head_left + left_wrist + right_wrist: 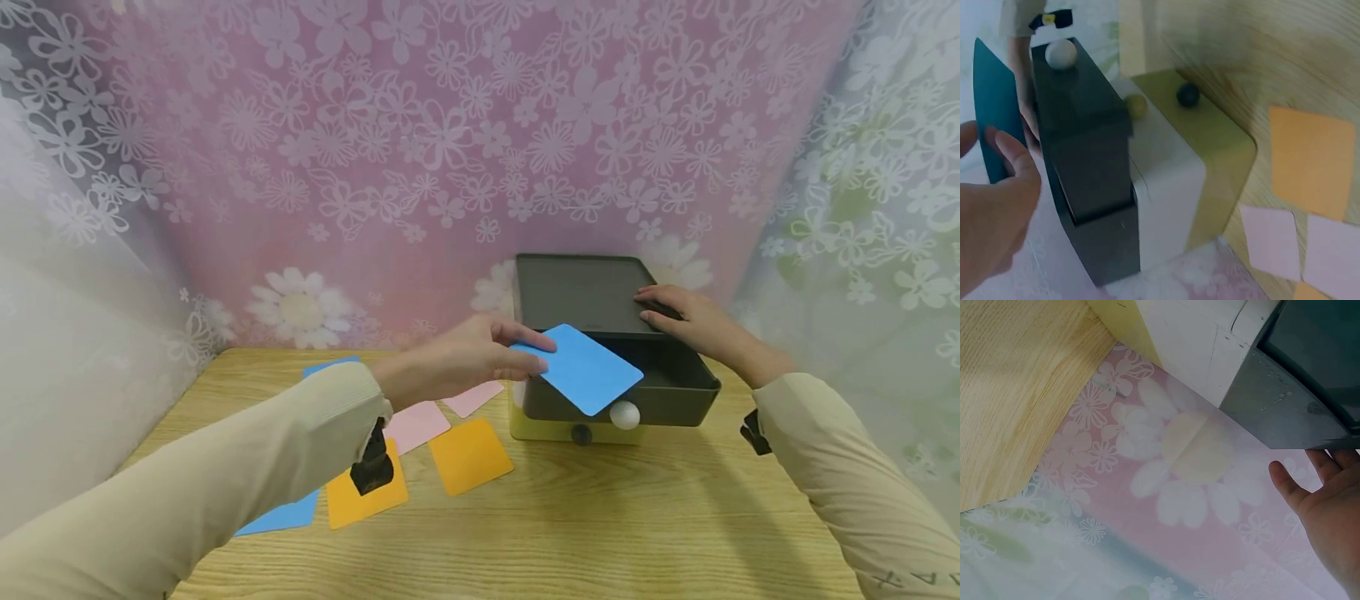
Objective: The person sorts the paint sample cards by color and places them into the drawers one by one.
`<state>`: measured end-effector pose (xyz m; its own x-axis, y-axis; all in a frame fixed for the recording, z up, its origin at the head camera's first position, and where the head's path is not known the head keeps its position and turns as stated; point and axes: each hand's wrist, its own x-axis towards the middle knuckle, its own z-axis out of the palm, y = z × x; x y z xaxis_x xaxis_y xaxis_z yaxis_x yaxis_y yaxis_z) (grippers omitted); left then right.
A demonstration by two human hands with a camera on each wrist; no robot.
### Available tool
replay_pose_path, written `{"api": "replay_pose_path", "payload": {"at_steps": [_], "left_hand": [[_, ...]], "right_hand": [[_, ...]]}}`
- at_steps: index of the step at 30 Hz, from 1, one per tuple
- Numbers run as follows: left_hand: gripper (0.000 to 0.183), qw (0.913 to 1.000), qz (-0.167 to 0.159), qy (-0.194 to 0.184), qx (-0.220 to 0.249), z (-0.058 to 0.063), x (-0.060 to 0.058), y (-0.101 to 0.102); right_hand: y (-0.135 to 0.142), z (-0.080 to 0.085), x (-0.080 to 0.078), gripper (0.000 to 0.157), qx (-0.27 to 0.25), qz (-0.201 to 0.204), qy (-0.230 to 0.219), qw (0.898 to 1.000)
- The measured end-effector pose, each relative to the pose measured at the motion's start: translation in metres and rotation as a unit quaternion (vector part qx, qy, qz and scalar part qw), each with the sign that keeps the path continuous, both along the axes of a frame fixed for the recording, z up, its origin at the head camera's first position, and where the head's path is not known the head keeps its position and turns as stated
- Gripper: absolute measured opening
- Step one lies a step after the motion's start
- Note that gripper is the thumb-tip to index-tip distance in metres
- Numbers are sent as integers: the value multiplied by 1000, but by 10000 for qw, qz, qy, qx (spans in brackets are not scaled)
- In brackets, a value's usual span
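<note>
My left hand [480, 354] pinches a square blue card [592, 371] between thumb and fingers, holding it over the front of the dark grey top drawer [675, 407]. That drawer is pulled out and has a white knob [625, 415]. My right hand [693, 321] rests on the right edge of the dark top [585, 292] of the small drawer unit, fingers extended. In the left wrist view, the unit's white middle drawer [1163, 162] and yellow bottom drawer [1222, 140] are pushed in. The card hides part of the open drawer's left side.
Left of the unit, orange cards [472, 457], pink cards [420, 425] and blue cards [281, 517] lie on the wooden table [525, 542]; my left sleeve covers some. Flowered pink cloth [450, 167] hangs behind the table.
</note>
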<state>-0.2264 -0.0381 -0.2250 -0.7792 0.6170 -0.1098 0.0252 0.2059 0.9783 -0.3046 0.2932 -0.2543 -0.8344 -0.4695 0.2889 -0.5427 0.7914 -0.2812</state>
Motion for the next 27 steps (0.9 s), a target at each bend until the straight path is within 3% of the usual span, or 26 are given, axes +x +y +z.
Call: {"api": "replay_pose_path", "payload": {"at_steps": [6,11,16,20,27], "left_hand": [[30,9944,351,-915,405,5,6,22],[28,9867,896,-1219,594,6,5,39],[30,9772,1468,-1300,812,0,1,54],[32,9740,1795,-1189,700,-5,-4,65],[32,9717,2042,-1078,492,-10,-11,77]], "right_hand": [[1,-1,-1,45,-25,28,-46,10000],[2,-2,-2,45,-49,23,-64,10000],[2,-2,-4,44,-80,40,-57,9999],[1,-2,-4,43,-95,81,21,9999],[0,-2,-3,42,-130,107,76,9998]]}}
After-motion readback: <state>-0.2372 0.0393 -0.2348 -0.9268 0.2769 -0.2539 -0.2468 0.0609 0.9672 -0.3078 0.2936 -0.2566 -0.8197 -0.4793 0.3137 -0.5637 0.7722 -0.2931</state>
